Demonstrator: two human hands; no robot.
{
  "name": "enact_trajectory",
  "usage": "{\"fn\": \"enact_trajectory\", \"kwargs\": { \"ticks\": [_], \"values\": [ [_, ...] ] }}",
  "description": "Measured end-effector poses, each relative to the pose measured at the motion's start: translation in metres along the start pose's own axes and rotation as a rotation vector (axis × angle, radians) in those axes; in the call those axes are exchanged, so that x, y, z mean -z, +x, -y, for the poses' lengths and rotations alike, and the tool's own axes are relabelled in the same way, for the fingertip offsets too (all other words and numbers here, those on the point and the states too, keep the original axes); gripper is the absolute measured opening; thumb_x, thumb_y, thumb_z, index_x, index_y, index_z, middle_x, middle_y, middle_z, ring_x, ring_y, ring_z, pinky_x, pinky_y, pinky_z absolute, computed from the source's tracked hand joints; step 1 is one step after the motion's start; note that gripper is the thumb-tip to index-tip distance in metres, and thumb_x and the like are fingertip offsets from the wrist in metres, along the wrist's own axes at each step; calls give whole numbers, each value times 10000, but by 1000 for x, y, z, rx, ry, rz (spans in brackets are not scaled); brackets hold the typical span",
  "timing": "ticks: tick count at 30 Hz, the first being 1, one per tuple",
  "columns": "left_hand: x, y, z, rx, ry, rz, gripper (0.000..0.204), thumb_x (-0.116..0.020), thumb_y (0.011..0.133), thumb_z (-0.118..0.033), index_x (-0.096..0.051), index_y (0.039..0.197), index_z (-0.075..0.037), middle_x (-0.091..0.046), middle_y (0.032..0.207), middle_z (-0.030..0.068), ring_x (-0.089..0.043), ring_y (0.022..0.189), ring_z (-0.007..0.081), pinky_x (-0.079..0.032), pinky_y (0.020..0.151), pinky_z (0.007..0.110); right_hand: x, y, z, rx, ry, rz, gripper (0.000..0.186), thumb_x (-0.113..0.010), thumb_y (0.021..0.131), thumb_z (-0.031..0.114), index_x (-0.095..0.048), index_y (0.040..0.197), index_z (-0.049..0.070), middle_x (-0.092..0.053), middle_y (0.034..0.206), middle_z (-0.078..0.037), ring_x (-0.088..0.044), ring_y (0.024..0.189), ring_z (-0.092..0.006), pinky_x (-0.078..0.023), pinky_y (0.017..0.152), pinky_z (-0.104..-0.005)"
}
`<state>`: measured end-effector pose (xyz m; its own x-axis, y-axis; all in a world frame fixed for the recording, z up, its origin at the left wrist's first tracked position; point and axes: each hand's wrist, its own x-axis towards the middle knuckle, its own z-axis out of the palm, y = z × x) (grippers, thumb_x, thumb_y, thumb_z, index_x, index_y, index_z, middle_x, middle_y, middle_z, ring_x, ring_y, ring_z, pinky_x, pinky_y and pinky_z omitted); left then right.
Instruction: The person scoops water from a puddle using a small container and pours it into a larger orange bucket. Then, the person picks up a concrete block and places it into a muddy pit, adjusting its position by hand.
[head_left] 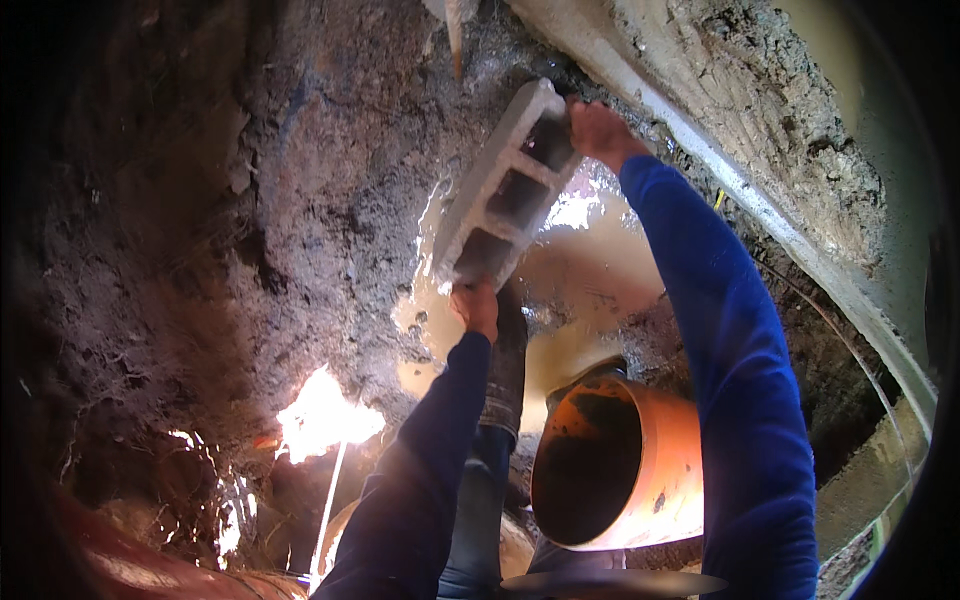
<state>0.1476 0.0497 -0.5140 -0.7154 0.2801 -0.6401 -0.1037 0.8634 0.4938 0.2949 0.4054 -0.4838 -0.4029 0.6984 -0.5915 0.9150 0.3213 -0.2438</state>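
A grey concrete block point(518, 168) with three hollow cells is held at a slant over muddy water point(590, 265), its upper end tilted toward the right. My left hand point(475, 308) grips the lower end, my right hand point(603, 133) the upper right end; some fingertips are hidden by the block. Both forearms wear blue sleeves. Below, between my arms, an open orange pipe point(665, 470) shows its dark mouth. My dark-clad leg point(478, 520) shows beside my left arm.
A rough earth wall point(320, 200) surrounds the left and upper middle. A long pale concrete edge point(740, 170) runs diagonally at right, with a thin cable point(840, 335) along it. A white rod point(330, 500) stands at lower left near bright glare.
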Motion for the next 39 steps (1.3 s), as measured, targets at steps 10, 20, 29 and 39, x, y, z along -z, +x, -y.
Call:
{"fn": "enact_trajectory", "kwargs": {
  "ticks": [10,20,29,39],
  "values": [
    [11,16,8,222,-206,69,344,-742,824,-155,-661,1035,105,-703,967,198,-644,786,281,-502,716,420,4,-17,39,130,-170,-160,367,-456,1002,156,-574,1324,26,-696,1160,-193,-690,1077,-368,-554,916,-484],
    [-1,33,22,182,-85,57,381,-707,798,-200,-671,1041,92,-705,1044,217,-652,914,351,-488,847,448,-6,-7,39,154,-145,-309,337,-472,1001,163,-592,1288,32,-705,1141,-169,-685,1081,-374,-548,937,-484],
    [27,6,-33,374,-105,399,630,-743,892,-348,-452,1347,-23,-555,1306,134,-544,1166,244,-515,859,431,-14,-56,30,81,-53,-312,621,-564,977,147,-359,1557,62,-473,1509,-214,-427,1403,-446,-378,1162,-564],
    [51,-11,8,131,77,282,918,-762,879,-352,-247,1509,72,-597,1300,267,-621,1123,343,-508,935,448,-28,-224,-52,-51,265,142,646,-677,923,164,-414,1501,41,-589,1371,-254,-576,1242,-446,-476,1054,-491]
  ]
}}
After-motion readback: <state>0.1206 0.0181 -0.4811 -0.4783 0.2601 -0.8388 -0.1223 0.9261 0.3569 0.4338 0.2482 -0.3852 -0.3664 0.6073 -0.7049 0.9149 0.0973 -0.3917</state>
